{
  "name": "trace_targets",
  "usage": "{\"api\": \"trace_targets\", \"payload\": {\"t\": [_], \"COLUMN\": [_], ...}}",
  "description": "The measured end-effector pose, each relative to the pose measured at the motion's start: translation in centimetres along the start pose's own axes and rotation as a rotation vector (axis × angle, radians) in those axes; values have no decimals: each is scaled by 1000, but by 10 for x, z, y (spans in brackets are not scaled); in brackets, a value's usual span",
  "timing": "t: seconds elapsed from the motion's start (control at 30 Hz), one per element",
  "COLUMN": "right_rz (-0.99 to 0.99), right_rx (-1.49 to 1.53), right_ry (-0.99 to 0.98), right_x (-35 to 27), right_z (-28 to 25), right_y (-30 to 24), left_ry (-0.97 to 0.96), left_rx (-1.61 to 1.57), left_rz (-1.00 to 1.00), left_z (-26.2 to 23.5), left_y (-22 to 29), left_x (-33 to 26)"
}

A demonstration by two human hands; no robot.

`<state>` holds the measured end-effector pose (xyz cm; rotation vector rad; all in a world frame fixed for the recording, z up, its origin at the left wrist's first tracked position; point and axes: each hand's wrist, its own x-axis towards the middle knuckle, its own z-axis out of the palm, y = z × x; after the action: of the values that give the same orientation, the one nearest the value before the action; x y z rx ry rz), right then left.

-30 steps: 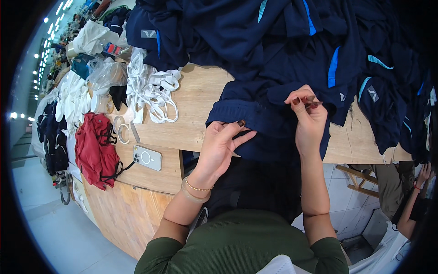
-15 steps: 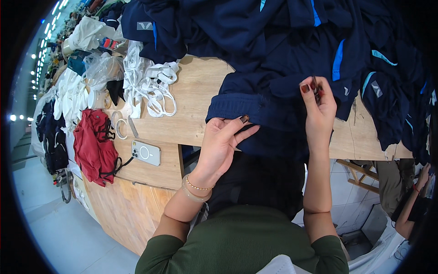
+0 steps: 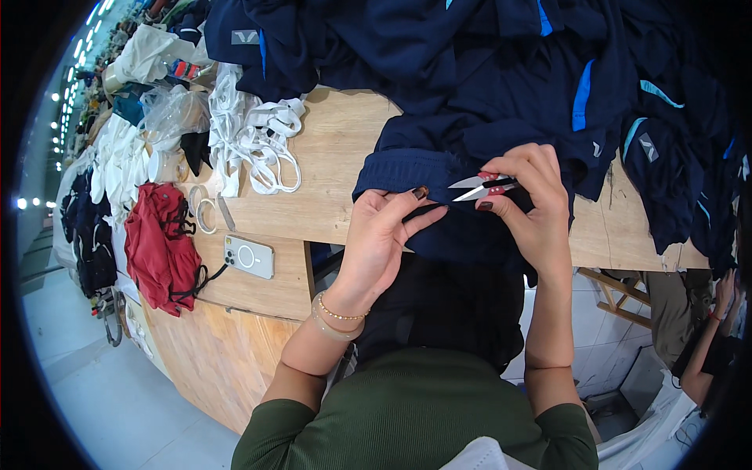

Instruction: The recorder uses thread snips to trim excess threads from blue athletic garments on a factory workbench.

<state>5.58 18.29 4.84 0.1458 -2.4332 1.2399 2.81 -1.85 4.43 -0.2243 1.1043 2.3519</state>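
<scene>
My left hand (image 3: 380, 235) pinches the gathered elastic waistband of a navy garment (image 3: 403, 170), its thumb on top of the cloth. Held in my right hand (image 3: 536, 205) is a pair of thread snips (image 3: 492, 187) with silver blades and red on the grip. The blades are parted and point left, their tips close to my left fingertips and just over the navy cloth. Whether a thread lies between them is too fine to see. The garment lies across the near table edge, its lower part hanging over my lap.
Navy garments with blue stripes (image 3: 580, 98) pile up at the back and right. On the left of the wooden table (image 3: 337, 149) lie white straps (image 3: 266, 141), a red garment (image 3: 160, 251), tape rolls (image 3: 205, 215) and a phone (image 3: 249, 257). Another person's arm (image 3: 705, 345) shows far right.
My right hand has come down and left, bringing the snips, now with blades showing, beside my left fingertips. My left hand keeps its grip on the waistband.
</scene>
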Motion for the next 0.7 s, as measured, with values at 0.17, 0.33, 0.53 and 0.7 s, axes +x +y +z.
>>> {"api": "trace_targets", "payload": {"t": [0.17, 0.33, 0.53, 0.7], "right_rz": [-71, -70, 77, 376], "right_rx": [21, 77, 537, 553], "right_ry": [-59, -209, -41, 65], "right_x": [8, 12, 8, -2], "right_z": [1, -10, -10, 22], "right_y": [3, 6, 13, 11], "left_ry": [38, 59, 71, 157], "left_rx": [27, 6, 40, 187], "left_rz": [-14, -8, -31, 33], "left_z": [-1, -4, 0, -29], "left_y": [0, 0, 0, -14], "left_x": [0, -1, 1, 23]}}
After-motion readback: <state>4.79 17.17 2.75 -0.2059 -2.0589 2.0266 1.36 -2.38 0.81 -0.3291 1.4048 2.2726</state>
